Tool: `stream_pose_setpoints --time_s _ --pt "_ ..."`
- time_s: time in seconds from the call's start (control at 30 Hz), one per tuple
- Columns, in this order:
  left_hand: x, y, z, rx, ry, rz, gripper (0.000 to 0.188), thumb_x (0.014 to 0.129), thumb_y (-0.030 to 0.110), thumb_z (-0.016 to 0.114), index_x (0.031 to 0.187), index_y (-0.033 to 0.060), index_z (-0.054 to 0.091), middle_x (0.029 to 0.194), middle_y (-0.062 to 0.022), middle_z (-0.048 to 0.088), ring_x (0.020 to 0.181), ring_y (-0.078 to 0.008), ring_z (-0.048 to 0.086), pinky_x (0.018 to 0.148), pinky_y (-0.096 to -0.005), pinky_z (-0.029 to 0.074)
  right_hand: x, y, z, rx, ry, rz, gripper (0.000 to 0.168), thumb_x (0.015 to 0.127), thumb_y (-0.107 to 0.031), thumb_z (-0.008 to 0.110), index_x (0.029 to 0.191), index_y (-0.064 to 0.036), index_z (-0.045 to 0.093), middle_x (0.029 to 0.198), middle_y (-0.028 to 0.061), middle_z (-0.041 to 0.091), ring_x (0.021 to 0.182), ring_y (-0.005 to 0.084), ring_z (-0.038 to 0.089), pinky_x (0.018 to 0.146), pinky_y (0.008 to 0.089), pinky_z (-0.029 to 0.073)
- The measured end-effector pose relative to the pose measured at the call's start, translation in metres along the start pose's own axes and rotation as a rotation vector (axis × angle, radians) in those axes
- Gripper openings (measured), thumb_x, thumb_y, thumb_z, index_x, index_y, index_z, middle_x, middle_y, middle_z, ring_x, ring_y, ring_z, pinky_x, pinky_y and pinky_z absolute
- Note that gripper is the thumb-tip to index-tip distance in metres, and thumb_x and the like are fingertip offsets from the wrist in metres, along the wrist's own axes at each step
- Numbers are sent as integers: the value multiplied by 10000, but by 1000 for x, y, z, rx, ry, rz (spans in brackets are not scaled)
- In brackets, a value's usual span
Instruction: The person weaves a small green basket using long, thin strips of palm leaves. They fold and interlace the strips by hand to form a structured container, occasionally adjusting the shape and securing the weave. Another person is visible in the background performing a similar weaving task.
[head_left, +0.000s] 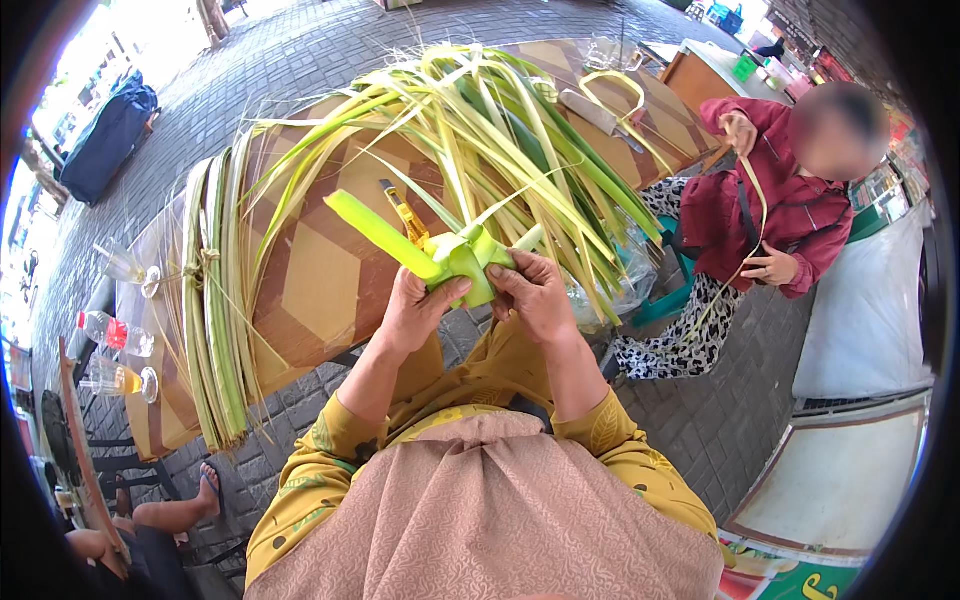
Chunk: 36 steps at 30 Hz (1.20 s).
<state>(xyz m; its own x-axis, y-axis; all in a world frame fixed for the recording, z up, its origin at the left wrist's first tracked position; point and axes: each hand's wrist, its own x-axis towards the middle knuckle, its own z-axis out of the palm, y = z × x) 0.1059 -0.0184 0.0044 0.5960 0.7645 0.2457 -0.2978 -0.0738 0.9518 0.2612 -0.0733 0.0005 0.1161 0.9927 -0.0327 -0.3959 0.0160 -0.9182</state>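
Between my two hands is a small woven palm-leaf piece (466, 264), bright green, with a wide strip sticking out to the upper left and thinner ends to the upper right. My left hand (429, 300) pinches its left side with thumb and fingers. The right side is gripped by my right hand (530, 283). Just beyond them a yellow utility knife (406, 213) lies on the patterned wooden table (319, 274), its blade end pointing away. A large heap of loose palm leaves (450, 127) spreads over the table behind it. At the left lies a tied bundle of palm leaves (217, 300).
A co-worker (757, 202) in a red jacket sits at the right, holding a thin leaf strip (763, 214). A cleaver (596, 114) lies on the table's far right. Glasses (124, 379) and a plastic bottle (118, 333) stand near the left edge. Another person's leg (176, 511) shows lower left.
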Motion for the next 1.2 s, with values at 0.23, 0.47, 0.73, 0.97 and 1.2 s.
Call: stream_pose_setpoints --time_s 0.23,0.47,0.73,0.97,1.2 --pt "-4 -6 -26 -302 111 -131 96 817 65 576 901 22 595 775 -37 611 622 -73 553 511 -200 449 10 -5 -2 33 -152 181 187 829 -94 555 971 28 566 605 32 554 442 93 504 416 204 407" --pt "5 -17 -26 -479 208 -82 98 811 79 587 885 19 612 756 -46 620 585 -87 563 487 -230 466 8 -5 2 -68 -280 143 141 810 -79 571 892 35 585 654 60 597 513 125 585 495 223 490" --pt "4 -17 -22 -386 56 -113 118 822 99 572 878 -2 593 752 -43 603 589 -74 549 472 -214 436 10 9 8 -112 -158 -42 117 814 -63 561 877 29 598 715 57 606 505 83 527 486 186 423" --pt "-7 -18 -33 -238 -37 -164 92 806 88 580 832 2 599 675 -29 591 525 -50 481 475 -189 399 10 12 7 87 -53 -35 112 818 -64 558 876 23 597 681 33 586 495 75 496 458 194 395" --pt "-12 -11 -21 -154 -201 -92 126 803 45 559 926 17 556 784 -34 588 658 -67 525 553 -204 425 7 27 18 -60 55 -256 130 838 -129 575 877 -5 585 694 -4 564 549 40 500 473 171 391"
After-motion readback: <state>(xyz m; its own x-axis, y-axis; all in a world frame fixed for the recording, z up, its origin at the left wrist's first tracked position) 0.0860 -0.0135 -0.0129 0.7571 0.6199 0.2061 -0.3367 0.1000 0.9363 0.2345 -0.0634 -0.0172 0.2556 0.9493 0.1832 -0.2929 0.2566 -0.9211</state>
